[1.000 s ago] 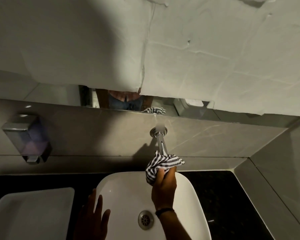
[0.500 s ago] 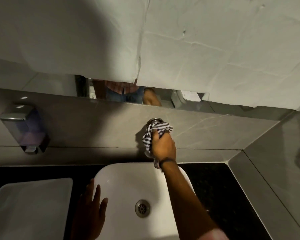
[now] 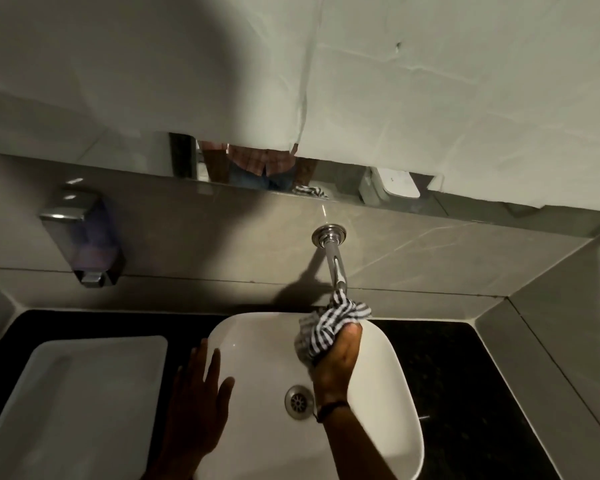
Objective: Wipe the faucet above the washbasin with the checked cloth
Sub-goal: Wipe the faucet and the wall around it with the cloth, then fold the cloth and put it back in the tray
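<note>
Right hand clamps checked cloth at faucet tip; left hand flat, fingers spread, on washbasin rim.

Dark speckled table runs wall to wall beneath grey tiling. White washbasin sits directly on it. Left of the washbasin, just beside it, a pale rectangular tray rests flat on the same table.

Was a bathroom: white basin on black counter, wall faucet, soap dispenser, tiled walls, toilet reflected in mirror.
</note>
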Tool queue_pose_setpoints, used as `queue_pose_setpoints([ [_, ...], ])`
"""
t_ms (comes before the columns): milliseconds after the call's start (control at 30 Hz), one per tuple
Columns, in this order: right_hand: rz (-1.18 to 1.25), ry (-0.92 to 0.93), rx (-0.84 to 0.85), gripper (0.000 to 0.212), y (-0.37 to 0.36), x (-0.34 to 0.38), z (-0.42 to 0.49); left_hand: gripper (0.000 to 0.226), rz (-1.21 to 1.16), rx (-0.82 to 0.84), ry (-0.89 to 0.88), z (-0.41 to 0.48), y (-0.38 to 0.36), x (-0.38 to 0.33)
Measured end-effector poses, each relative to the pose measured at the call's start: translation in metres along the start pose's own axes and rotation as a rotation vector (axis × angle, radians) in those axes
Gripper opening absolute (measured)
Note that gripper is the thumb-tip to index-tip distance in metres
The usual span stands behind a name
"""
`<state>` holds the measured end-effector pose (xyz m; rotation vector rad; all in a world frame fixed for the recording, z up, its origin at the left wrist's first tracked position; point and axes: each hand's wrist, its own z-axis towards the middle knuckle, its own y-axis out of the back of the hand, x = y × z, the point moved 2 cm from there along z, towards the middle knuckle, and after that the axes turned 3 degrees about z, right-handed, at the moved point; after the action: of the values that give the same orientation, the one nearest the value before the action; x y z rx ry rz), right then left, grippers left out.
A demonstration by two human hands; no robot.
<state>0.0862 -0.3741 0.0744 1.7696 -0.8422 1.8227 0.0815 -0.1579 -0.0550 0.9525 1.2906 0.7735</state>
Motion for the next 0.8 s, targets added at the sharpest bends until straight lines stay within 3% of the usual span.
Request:
queue_pose_setpoints([
  [33,0.133,-0.094,0.045,0.04,0.005,0.004,-0.007,0.066,-0.015,0.003,-0.022,0.0,0.002,-0.006],
  [133,0.49,-0.629,0.127,0.07,0.019,0.0,-0.042,0.061,-0.116,-0.029,-0.048,-0.002,0.028,-0.017],
  [200,0.563,-0.797,0.14,0.08,0.036,-0.003,-0.052,0.07,-0.358,-0.003,0.066,0.002,0.054,-0.032],
  [267,0.542,-0.882,0.199,0.07,0.042,-0.004,-0.063,0.089,-0.751,0.246,0.409,-0.004,0.073,-0.041],
  [333,0.592,-1.055,0.274,0.079,0.031,-0.009,-0.085,0.102,-1.12,0.569,0.666,-0.021,0.086,-0.029],
  [433,0.575,-1.246,0.36,0.095,0.007,-0.009,-0.111,0.091,-1.302,0.777,0.69,-0.046,0.105,-0.004],
  [533,0.444,-1.303,0.501,0.102,-0.017,-0.018,-0.128,0.053,-1.207,0.657,0.614,-0.073,0.119,0.029],
  [667,0.389,-1.42,0.644,0.107,-0.057,-0.035,-0.152,0.033,-1.143,0.314,0.635,-0.095,0.122,0.085],
  [733,0.261,-1.29,0.696,0.079,-0.075,-0.055,-0.162,0.028,-1.131,0.137,0.646,-0.101,0.124,0.108],
  [800,-0.033,-0.924,0.668,0.042,-0.083,-0.078,-0.164,0.042,-1.105,0.007,0.637,-0.104,0.129,0.129],
])
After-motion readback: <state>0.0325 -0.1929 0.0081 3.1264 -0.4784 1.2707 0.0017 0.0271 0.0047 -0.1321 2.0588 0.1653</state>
